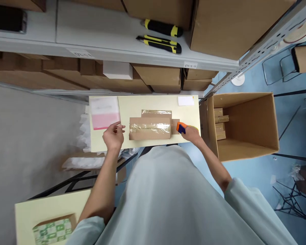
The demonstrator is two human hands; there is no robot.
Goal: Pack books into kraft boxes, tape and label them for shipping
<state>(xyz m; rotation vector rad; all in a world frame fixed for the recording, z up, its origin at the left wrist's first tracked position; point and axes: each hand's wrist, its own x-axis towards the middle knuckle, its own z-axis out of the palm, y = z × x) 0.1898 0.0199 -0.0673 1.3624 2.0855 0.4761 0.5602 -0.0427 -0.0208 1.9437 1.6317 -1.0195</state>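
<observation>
My right hand (192, 133) is closed around an orange and dark-blue hand tool (181, 127), whose exact kind I cannot make out. Its front end is over a small flat cardboard piece (175, 126) at the right end of a taped cardboard box (150, 128). Shiny clear tape runs along this box, and another taped box (156, 113) lies just behind it. To the left, my left hand (114, 136) hovers with loosely curled, parted fingers and nothing visible in them. It is near the lower right corner of a pink-and-white packet (105, 114).
The pale yellow table (124, 105) also bears a white card (186, 100). At right stands a large open carton (247, 149) with several small boxes inside. Two cutters (160, 44) lie on the shelf (97, 29) above. A green-patterned box (53, 231) sits lower left.
</observation>
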